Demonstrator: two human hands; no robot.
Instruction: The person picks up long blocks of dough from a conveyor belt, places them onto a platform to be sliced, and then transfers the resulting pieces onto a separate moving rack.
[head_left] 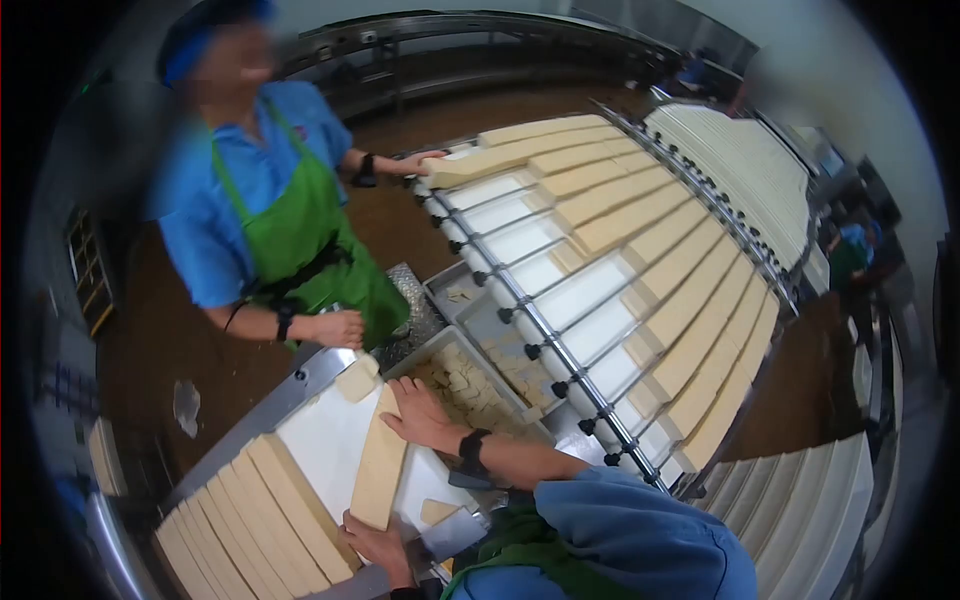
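Observation:
A long pale-yellow slab (378,470) lies slanted across the white work surface (322,425). My right hand (420,412) grips its far end, fingers over the top edge. At the near end, my left hand (377,547) holds it with the thumb on top. Left of it, several similar slabs (265,510) lie side by side. A small cut-off piece (357,380) sits beyond the far end, and another small piece (437,512) lies right of the slab, next to a flat metal plate (455,533).
Across from me stands a co-worker in a green apron (305,245), one hand (425,163) at a slab on the big rack (590,315), the other hand (340,328) closed by the table's far end. Grey bins (535,412) with broken scraps (462,385) stand between table and rack.

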